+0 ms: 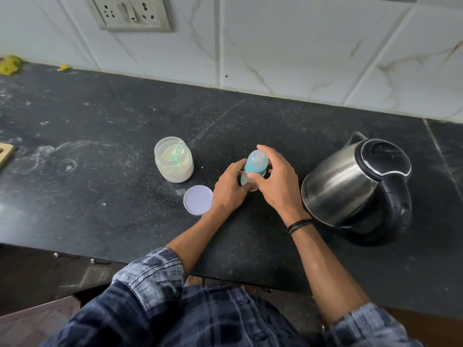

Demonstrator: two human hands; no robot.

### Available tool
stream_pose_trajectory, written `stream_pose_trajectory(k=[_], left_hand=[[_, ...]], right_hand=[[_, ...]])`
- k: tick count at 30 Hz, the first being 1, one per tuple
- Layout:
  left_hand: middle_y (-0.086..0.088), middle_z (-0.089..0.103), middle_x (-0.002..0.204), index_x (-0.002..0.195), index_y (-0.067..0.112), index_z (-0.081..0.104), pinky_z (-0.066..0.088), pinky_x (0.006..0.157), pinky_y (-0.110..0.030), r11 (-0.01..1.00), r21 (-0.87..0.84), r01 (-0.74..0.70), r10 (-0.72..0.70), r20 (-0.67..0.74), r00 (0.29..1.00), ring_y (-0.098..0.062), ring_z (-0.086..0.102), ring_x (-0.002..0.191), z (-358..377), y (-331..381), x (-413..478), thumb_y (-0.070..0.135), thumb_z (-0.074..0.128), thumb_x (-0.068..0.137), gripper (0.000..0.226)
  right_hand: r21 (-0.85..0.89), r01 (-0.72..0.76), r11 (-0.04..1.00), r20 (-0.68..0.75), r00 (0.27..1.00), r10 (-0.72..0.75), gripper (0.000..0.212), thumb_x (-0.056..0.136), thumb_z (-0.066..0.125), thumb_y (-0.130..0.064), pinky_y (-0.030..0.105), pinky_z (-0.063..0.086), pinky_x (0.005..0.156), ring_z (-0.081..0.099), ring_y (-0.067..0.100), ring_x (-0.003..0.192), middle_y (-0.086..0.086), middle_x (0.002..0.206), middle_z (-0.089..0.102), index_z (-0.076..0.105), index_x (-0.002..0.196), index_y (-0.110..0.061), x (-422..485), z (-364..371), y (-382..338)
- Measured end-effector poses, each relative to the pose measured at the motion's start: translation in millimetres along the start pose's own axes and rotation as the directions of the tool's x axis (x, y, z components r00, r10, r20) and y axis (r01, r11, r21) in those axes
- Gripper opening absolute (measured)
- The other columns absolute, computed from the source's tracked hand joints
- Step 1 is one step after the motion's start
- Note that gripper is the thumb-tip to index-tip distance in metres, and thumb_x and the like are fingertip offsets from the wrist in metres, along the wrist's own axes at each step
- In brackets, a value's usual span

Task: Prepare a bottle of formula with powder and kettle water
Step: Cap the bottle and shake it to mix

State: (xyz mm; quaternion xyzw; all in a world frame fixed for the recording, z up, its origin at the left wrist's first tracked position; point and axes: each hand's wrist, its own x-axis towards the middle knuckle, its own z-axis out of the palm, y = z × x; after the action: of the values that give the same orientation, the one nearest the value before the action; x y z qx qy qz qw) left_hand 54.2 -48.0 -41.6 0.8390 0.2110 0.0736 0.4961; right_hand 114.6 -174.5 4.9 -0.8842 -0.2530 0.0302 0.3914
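Dark speckled stone forms the worktop [100,196], smeared with pale powdery streaks toward its left side and backed by white marble-veined wall tiles [300,46] with a grey socket panel [130,12] set into them at the upper left. Near the middle of the worktop the baby bottle [255,164] stands roughly upright, between both hands. The left hand [229,187] wraps its fingers [238,169] round the lower body of the bottle from the left. The right hand [275,181] comes over from the right with its fingers curled round the bottle's teal domed top, thumb on the near side and fingertips arching over the far side. Just left of the bottle, a little farther back, the jar of powder [173,160] stands open, partly filled with off-white powder, and a pale green scoop [175,152] sits inside it. The jar's round white lid [198,200] lies flat on the worktop in front of the jar, touching or nearly touching the left hand's outer edge. To the right of the hands, near but apart from them, a stainless-steel kettle [358,186] stands with its black lid closed, its spout toward the wall and its black handle toward the worktop's front edge. A black wristband [299,225] circles the right wrist, and both forearms emerge from rolled blue plaid sleeves [150,274]. Some yellow scraps [10,65] lie at the far left by the wall.
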Motion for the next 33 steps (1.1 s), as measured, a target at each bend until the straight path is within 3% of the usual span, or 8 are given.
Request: stream_pose_trajectory(k=[2, 6, 11, 15, 20, 24, 30, 33], left_hand=[[0.006, 0.058, 0.142, 0.149, 0.024, 0.049, 0.045, 0.099, -0.032, 1.000, 0.000, -0.003, 0.003, -0.006, 1.000, -0.008, 0.055, 0.116, -0.2, 0.1, 0.3, 0.026, 0.076, 0.091, 0.064], [0.006, 0.058, 0.142, 0.148, 0.024, 0.050, 0.042, 0.098, -0.029, 1.000, 0.003, -0.007, 0.007, -0.010, 1.000, -0.004, 0.052, 0.116, 0.0, 0.1, 0.0, 0.024, 0.076, 0.092, 0.062], [0.007, 0.058, 0.140, 0.148, 0.026, 0.049, 0.044, 0.097, -0.030, 1.000, 0.002, -0.017, 0.017, -0.008, 1.000, -0.011, 0.056, 0.121, 0.7, -0.8, -0.9, 0.028, 0.074, 0.092, 0.061], [0.012, 0.060, 0.134, 0.145, 0.032, 0.051, 0.040, 0.094, -0.028, 0.999, 0.013, -0.031, 0.031, -0.028, 0.999, -0.007, 0.056, 0.116, 2.3, -0.4, -3.6, 0.028, 0.068, 0.095, 0.053], [0.011, 0.060, 0.132, 0.144, 0.030, 0.051, 0.041, 0.093, -0.028, 0.999, 0.020, -0.039, 0.040, -0.019, 0.999, -0.005, 0.054, 0.111, 1.5, 0.8, -3.5, 0.026, 0.068, 0.095, 0.052], [0.010, 0.059, 0.134, 0.146, 0.028, 0.050, 0.040, 0.091, -0.028, 0.998, 0.035, -0.045, 0.045, -0.012, 0.999, -0.007, 0.056, 0.113, 1.8, -1.4, -2.3, 0.029, 0.069, 0.095, 0.055], [0.010, 0.060, 0.132, 0.143, 0.028, 0.052, 0.043, 0.094, -0.031, 0.997, 0.051, -0.055, 0.056, -0.023, 0.998, -0.004, 0.052, 0.109, 1.6, -0.9, -2.3, 0.027, 0.066, 0.096, 0.049], [0.008, 0.059, 0.134, 0.144, 0.027, 0.051, 0.042, 0.093, -0.029, 0.997, 0.043, -0.059, 0.060, -0.011, 0.998, -0.004, 0.052, 0.110, 1.0, -1.1, -1.6, 0.026, 0.070, 0.095, 0.053]], right_hand=[[-0.026, -0.015, 1.000, -0.034, 0.999, 0.014, 0.070, 0.078, 0.088, -0.025, 0.045, 0.054, 0.096, 0.056, 0.020, 0.117, -0.002, 0.129, 0.059, 0.054, 0.140, -0.025, 1.1, 3.9, 0.2], [-0.005, -0.046, 0.999, -0.061, 0.997, 0.046, 0.081, 0.073, 0.091, -0.035, 0.033, 0.047, 0.094, 0.050, 0.020, 0.115, 0.000, 0.129, 0.055, 0.050, 0.143, -0.024, -1.8, 8.2, 3.5], [0.028, -0.021, 0.999, -0.032, 0.999, 0.022, 0.078, 0.081, 0.085, -0.016, 0.029, 0.044, 0.100, 0.048, 0.016, 0.122, -0.004, 0.141, 0.058, 0.048, 0.150, -0.023, -4.4, 9.2, 7.9], [0.015, -0.015, 1.000, -0.124, 0.992, 0.017, 0.071, 0.079, 0.085, -0.016, 0.008, 0.029, 0.092, 0.040, 0.011, 0.112, -0.006, 0.134, 0.061, 0.054, 0.143, -0.020, -8.4, 19.3, 6.5], [0.041, -0.022, 0.999, -0.096, 0.995, 0.026, 0.075, 0.076, 0.089, -0.024, 0.025, 0.041, 0.094, 0.044, 0.014, 0.113, -0.004, 0.135, 0.058, 0.053, 0.143, -0.024, -5.5, 17.7, 9.6], [0.077, -0.018, 0.997, -0.001, 1.000, 0.019, 0.079, 0.081, 0.084, -0.015, 0.034, 0.048, 0.102, 0.046, 0.015, 0.123, -0.005, 0.140, 0.058, 0.047, 0.150, -0.025, -0.9, 13.7, 10.5], [0.068, -0.043, 0.997, -0.101, 0.994, 0.050, 0.077, 0.075, 0.090, -0.022, 0.036, 0.050, 0.097, 0.047, 0.015, 0.115, -0.004, 0.133, 0.060, 0.053, 0.142, -0.023, -0.5, 21.3, 7.1], [0.078, -0.029, 0.997, -0.072, 0.997, 0.035, 0.083, 0.072, 0.091, -0.027, 0.035, 0.049, 0.098, 0.047, 0.016, 0.116, -0.006, 0.133, 0.060, 0.050, 0.145, -0.027, 2.5, 17.7, 8.8]])
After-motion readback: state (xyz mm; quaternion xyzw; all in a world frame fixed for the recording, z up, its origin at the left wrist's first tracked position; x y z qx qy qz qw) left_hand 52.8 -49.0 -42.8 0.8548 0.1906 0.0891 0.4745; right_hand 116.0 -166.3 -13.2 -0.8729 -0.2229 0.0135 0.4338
